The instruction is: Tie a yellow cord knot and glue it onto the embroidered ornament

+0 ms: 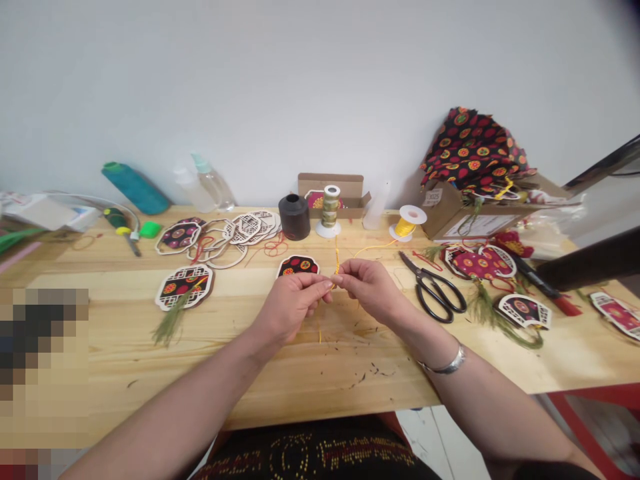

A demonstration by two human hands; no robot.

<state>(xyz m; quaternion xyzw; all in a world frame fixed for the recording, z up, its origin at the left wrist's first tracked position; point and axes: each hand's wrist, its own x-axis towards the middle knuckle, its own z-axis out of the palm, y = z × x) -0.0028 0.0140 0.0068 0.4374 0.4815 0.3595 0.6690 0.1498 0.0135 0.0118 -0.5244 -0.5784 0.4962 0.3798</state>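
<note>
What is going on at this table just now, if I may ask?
A person is working on a yellow cord with both bare hands. The left hand and right hand meet in front of the body, fingertips pinched together around it. A thin yellow strand runs from the white spool towards the hands. A dark patterned piece lies on the wooden table just beyond the left hand, and black-handled scissors lie to the right, untouched.

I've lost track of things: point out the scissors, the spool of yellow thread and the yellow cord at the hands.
Scissors (421, 273): head view, near the pivot.
Spool of yellow thread (404, 228): head view, on its wound thread.
Yellow cord (337, 257): head view, on its exposed upper stretch.
</note>
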